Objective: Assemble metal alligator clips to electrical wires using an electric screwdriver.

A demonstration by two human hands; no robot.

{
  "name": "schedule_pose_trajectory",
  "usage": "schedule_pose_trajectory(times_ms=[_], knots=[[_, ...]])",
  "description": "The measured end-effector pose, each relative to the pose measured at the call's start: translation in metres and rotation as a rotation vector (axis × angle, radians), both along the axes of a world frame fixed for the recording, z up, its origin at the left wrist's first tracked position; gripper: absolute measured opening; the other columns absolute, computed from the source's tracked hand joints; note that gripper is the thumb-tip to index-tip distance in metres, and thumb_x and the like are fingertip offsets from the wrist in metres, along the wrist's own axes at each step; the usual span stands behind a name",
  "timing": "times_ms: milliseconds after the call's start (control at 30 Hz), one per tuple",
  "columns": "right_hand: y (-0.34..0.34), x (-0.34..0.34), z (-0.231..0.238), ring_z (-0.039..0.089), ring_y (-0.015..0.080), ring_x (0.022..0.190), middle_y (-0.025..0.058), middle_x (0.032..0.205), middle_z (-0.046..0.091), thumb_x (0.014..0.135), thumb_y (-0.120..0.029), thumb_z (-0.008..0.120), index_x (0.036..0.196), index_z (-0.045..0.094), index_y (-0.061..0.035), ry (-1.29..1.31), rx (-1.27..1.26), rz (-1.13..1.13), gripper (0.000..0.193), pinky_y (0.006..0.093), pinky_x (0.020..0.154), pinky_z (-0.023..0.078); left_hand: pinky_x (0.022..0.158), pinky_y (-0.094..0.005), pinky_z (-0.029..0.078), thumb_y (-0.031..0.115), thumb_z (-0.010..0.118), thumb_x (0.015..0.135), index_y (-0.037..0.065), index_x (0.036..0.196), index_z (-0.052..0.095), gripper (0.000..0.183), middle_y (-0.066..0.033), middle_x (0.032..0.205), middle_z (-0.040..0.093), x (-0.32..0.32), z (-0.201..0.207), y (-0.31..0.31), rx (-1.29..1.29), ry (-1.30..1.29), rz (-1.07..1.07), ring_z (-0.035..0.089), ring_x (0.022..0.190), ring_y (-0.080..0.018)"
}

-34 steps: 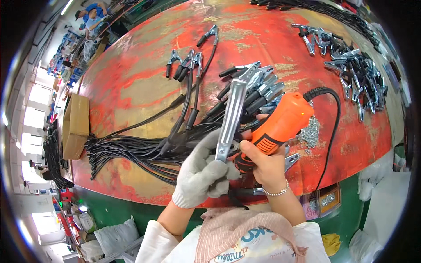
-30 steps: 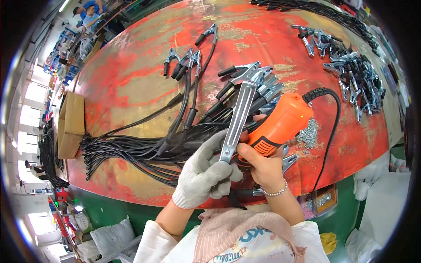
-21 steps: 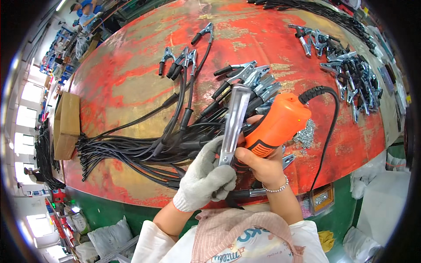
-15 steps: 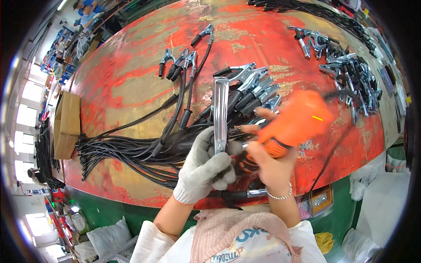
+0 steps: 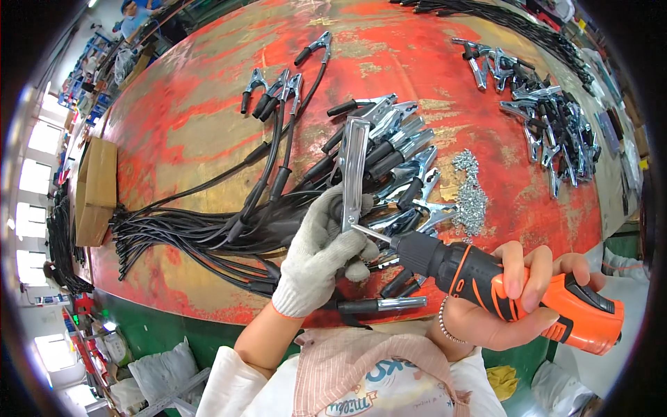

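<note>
My left hand (image 5: 321,254), in a grey-white knit glove, is closed round the lower end of a shiny metal clamp (image 5: 353,170) that stands nearly upright. My bare right hand (image 5: 524,295) wraps an orange and black electric screwdriver (image 5: 458,267). Its thin bit reaches left and meets the clamp's lower end beside my left fingertips; whether a screw sits there is too small to tell. Behind the clamp lie several metal clamps with black handles (image 5: 399,149), joined to a bundle of black cables (image 5: 187,233). A pile of small metal screws or nuts (image 5: 469,198) lies to their right.
A heap of loose clamps (image 5: 556,132) covers the table's right side. A few cabled clamps (image 5: 274,94) lie farther back. An opened cardboard box (image 5: 97,191) stands at the left edge. More black cables (image 5: 500,24) lie along the far edge. Another person (image 5: 133,21) is at far left.
The electric screwdriver has swung from pointing up and away to lying sideways, its bit now against the clamp. My left hand still holds the clamp. The small metal pieces have come into fuller view.
</note>
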State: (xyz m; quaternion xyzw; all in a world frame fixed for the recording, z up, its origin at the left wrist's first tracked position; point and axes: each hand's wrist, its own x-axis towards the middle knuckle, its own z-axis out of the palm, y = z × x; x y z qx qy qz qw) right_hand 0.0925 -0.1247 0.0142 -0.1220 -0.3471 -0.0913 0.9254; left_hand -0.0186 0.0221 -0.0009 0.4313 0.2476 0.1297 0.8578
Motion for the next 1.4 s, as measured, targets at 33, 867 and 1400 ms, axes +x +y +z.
schedule_pose_trajectory(times_ms=[33, 867, 1400], knots=[[-0.002, 0.0, -0.004, 0.049, 0.0166, 0.071, 0.0073, 0.116, 0.042, 0.071, 0.009, 0.051, 0.137, 0.019, -0.0124, 0.006, -0.006, 0.028, 0.077, 0.0334, 0.067, 0.041, 0.052, -0.0225, 0.049, 0.001, 0.054, 0.083, -0.001, 0.136, 0.025, 0.061, -0.0151, 0.124, 0.045, 0.0, 0.001, 0.0, 0.008, 0.011, -0.001, 0.057, 0.077, -0.0153], [0.012, -0.021, 0.008, 0.049, 0.0237, 0.068, 0.0085, 0.116, 0.041, 0.065, 0.014, 0.056, 0.13, 0.032, -0.0207, -0.107, -0.077, -0.097, 0.077, 0.0411, 0.066, 0.042, 0.047, -0.0203, 0.042, -0.002, 0.049, 0.083, -0.001, 0.134, 0.03, 0.054, -0.0078, 0.088, 0.053, 0.009, -0.002, -0.013, 0.176, 0.157, 0.098, 0.051, 0.062, -0.0101], [0.032, -0.062, -0.042, 0.056, 0.015, 0.095, 0.0055, 0.095, 0.059, 0.072, -0.002, 0.075, 0.119, 0.045, -0.0041, 0.56, -0.809, 0.683, 0.056, 0.0284, 0.083, 0.045, 0.048, -0.0324, 0.045, 0.016, 0.066, 0.064, -0.007, 0.116, 0.052, 0.058, -0.0083, 0.067, 0.06, -0.06, 0.035, 0.001, 1.842, 0.244, -0.138, 0.056, 0.051, -0.0235]])
